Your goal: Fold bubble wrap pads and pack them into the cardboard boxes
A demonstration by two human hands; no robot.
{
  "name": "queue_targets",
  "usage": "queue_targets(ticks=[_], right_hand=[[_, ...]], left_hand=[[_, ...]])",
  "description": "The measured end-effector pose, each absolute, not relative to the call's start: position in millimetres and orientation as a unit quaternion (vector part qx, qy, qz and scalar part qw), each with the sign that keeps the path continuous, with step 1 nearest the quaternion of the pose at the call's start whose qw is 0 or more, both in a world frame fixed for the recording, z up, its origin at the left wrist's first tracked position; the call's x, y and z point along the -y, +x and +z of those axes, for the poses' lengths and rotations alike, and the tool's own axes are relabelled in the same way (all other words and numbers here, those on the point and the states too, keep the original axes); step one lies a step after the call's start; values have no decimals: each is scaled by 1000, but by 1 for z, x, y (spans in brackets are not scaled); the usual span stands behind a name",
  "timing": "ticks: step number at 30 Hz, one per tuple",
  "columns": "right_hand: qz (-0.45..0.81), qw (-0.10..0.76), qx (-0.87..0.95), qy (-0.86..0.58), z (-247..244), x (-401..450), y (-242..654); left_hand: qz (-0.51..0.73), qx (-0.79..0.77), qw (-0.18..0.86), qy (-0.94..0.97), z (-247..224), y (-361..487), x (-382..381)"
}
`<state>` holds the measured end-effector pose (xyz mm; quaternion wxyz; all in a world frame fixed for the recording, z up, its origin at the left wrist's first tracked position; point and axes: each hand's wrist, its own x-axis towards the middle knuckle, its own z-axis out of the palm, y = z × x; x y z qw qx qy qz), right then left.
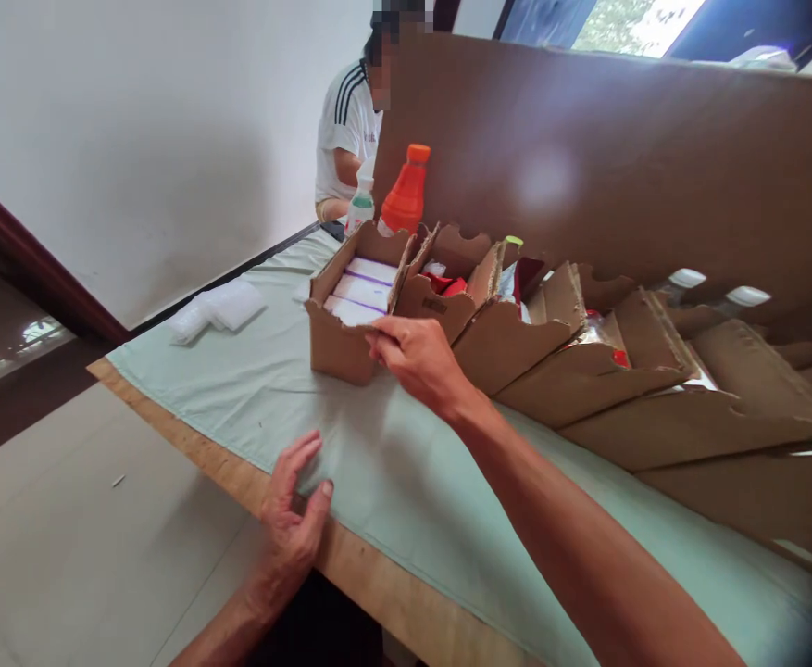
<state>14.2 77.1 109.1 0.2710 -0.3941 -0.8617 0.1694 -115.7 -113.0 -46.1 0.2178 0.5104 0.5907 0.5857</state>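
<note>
My right hand (416, 357) pinches the front edge of the leftmost cardboard bin (340, 347), thumb and fingers closed on its rim near the right corner. White packs with purple stripes (358, 292) lie stacked inside that bin. Close beside it on the right stands another cardboard bin (440, 310) with red items in it. My left hand (295, 509) rests at the wooden table edge with its fingers apart and nothing in them.
Several more cardboard bins (537, 347) run to the right along a tall cardboard panel (586, 148). Behind the first bin stand an orange bottle (404, 195) and a spray bottle (360, 204). Clear plastic packaging (218, 306) lies on the green cloth (239, 389). A person (346, 120) sits beyond.
</note>
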Motion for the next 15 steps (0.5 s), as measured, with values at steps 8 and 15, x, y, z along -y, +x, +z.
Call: queue_targets(ticks=[8, 15], right_hand=[[248, 296, 817, -428, 118, 30, 155], [250, 428, 565, -659, 78, 83, 281]], left_hand=[[595, -625, 237, 447, -27, -162, 113], [458, -566, 389, 564, -6, -110, 121]])
